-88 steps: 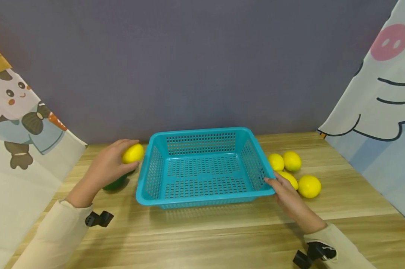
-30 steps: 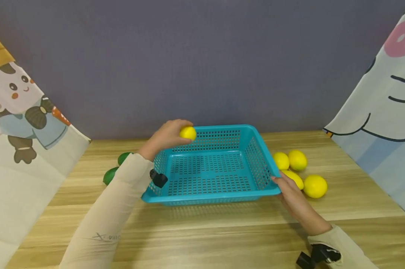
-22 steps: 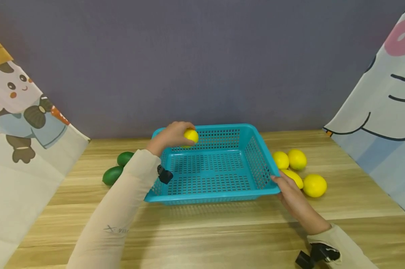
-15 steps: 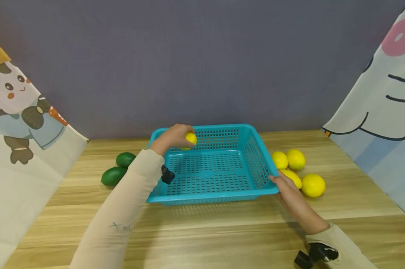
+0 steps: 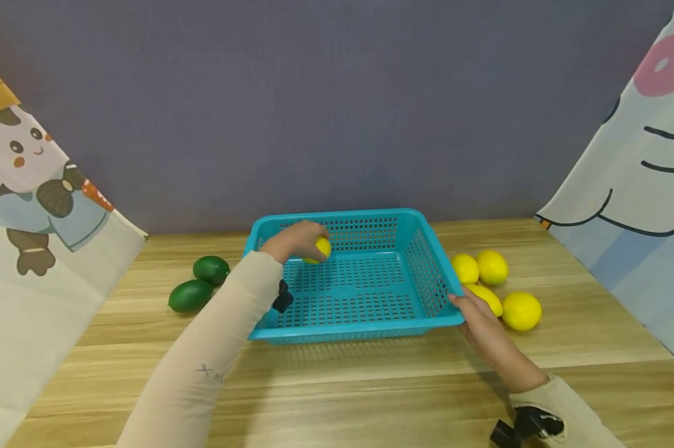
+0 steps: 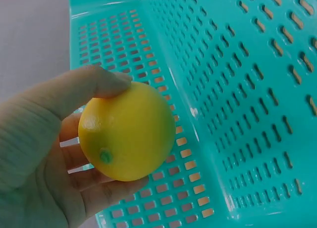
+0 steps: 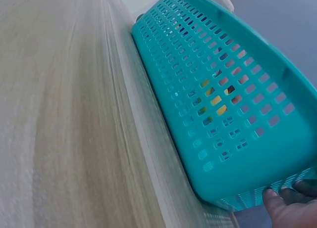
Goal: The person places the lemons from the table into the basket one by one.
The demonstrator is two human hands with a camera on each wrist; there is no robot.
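My left hand [image 5: 306,238] holds a yellow lemon [image 5: 323,247] inside the turquoise perforated basket [image 5: 359,325], over its back left part. In the left wrist view the thumb lies on top of the lemon [image 6: 131,134], the fingers curl behind it, and a small green stem spot shows. A gap to the basket floor cannot be judged. My right hand [image 5: 485,333] grips the basket's front right corner, thumb on the rim. The right wrist view shows the basket's outer wall [image 7: 198,109] and the fingertips at its corner; the lemon shows faintly through the holes.
Several yellow lemons [image 5: 521,311] lie on the wooden table [image 5: 348,398] right of the basket, close to my right hand. Two dark green oval fruits [image 5: 190,296] lie left of it, beside my left sleeve. A grey wall [image 5: 337,112] rises behind the basket.
My left hand has carried the lemon from the left of the basket over its rim, then lowered it inside. The right hand has kept its grip on the corner.
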